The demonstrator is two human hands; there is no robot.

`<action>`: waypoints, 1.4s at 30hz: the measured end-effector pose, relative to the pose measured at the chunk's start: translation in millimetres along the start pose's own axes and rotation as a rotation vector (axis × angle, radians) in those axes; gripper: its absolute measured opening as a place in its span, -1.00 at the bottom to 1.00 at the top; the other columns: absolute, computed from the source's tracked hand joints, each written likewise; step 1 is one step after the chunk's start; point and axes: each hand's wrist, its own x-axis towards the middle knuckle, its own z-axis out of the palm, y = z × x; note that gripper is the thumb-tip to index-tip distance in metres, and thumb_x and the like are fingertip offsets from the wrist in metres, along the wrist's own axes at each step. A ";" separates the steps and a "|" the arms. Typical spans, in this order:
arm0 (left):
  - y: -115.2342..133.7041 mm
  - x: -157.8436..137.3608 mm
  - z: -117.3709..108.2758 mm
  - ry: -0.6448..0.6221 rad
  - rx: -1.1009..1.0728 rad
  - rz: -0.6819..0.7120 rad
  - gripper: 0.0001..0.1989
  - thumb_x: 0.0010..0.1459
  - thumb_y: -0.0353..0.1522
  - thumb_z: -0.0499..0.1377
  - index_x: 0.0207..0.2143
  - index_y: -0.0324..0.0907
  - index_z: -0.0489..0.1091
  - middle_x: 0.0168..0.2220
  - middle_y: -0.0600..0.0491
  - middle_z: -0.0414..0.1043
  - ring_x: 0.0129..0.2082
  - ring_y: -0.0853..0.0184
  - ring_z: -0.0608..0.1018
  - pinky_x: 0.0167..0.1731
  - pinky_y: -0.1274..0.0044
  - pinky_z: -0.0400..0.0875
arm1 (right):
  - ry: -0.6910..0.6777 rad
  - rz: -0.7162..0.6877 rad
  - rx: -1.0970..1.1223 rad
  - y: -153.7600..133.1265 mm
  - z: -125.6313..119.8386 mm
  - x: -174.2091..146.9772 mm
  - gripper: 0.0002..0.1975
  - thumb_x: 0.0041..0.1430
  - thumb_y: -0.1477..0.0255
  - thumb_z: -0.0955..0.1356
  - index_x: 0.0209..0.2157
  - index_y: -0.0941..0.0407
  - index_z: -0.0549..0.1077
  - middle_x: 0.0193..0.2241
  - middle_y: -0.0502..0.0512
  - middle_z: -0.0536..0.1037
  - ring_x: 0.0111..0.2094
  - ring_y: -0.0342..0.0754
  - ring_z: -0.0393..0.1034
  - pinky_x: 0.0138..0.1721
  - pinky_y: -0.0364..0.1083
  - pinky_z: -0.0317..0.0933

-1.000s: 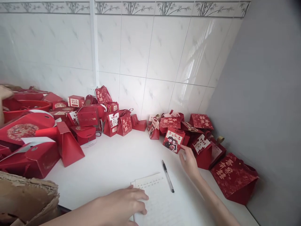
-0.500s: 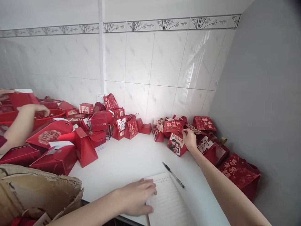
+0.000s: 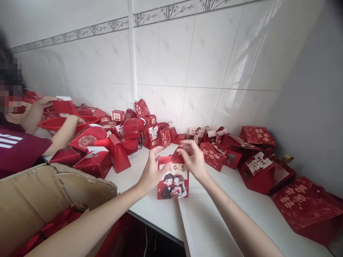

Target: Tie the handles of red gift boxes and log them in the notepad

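Note:
A red candy gift box (image 3: 173, 185) with a cartoon bride and groom on its front stands upright between my hands, over the notebook's far end. My left hand (image 3: 152, 171) grips its left side, thumb across the front and fingers at the upper left edge. At the top, my right hand (image 3: 192, 160) pinches a dark red strip or loop; the fingers partly hide it. Below the box lies an open lined notebook (image 3: 211, 221). The pen does not show.
Red gift boxes (image 3: 259, 137) crowd the table's right side and back, with more boxes (image 3: 92, 162) piled left. A torn cardboard carton (image 3: 29, 192) holding red items stands front left. Beyond it, another person's hands (image 3: 49, 100) hold a red box near a red basin (image 3: 50, 124).
My right hand has brought the couple-print box from the right-hand group to the middle. My left hand has left the notebook and taken the box's side. The view has shifted.

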 end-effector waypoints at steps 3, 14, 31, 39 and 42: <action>-2.2 2.8 -1.1 -0.062 0.017 0.037 -0.57 0.07 -0.38 0.13 -0.02 -0.12 0.05 -0.13 0.01 0.34 -0.05 0.34 0.41 0.01 0.34 0.29 | -0.120 0.071 0.126 0.1 23.5 -18.0 -0.81 0.09 0.34 0.31 -0.26 0.10 0.30 -0.40 0.02 0.44 -0.47 -0.11 0.39 -0.45 -0.15 0.27; -11.7 6.0 -6.8 -0.161 0.168 0.394 -0.94 0.14 -0.45 0.04 -0.33 -0.17 0.29 -0.31 0.05 0.39 -0.27 0.38 0.47 -0.23 0.49 0.40 | -0.157 -0.062 -0.006 4.1 13.0 -35.4 -0.90 0.17 0.42 0.21 -0.41 0.12 0.27 -0.45 0.02 0.36 -0.45 -0.13 0.30 -0.43 -0.16 0.21; -4.9 5.8 -8.1 -0.200 0.130 0.331 -0.66 0.02 -0.55 0.02 -0.12 -0.21 0.33 -0.23 -0.01 0.36 -0.20 0.31 0.44 -0.17 0.41 0.36 | -0.172 0.025 -0.060 16.2 17.7 -51.5 -0.72 0.10 0.45 0.23 -0.11 0.13 0.27 -0.50 -0.04 0.38 -0.55 -0.15 0.27 -0.45 -0.17 0.20; -8.1 5.1 -5.2 -0.172 0.153 0.316 -0.70 0.06 -0.55 0.04 -0.13 -0.22 0.33 -0.23 -0.01 0.35 -0.20 0.35 0.43 -0.17 0.48 0.36 | -0.115 0.004 -0.055 21.3 20.5 -53.5 -0.83 0.10 0.44 0.25 -0.23 0.14 0.29 -0.47 -0.01 0.42 -0.52 -0.14 0.33 -0.47 -0.18 0.23; -9.9 4.6 -4.3 -0.166 0.157 0.321 -0.70 0.07 -0.54 0.04 -0.12 -0.21 0.33 -0.21 -0.01 0.35 -0.19 0.36 0.43 -0.16 0.49 0.36 | -0.100 -0.037 -0.090 23.4 20.7 -53.6 -0.92 0.09 0.45 0.26 -0.33 0.13 0.31 -0.40 0.04 0.45 -0.43 -0.10 0.37 -0.38 -0.16 0.26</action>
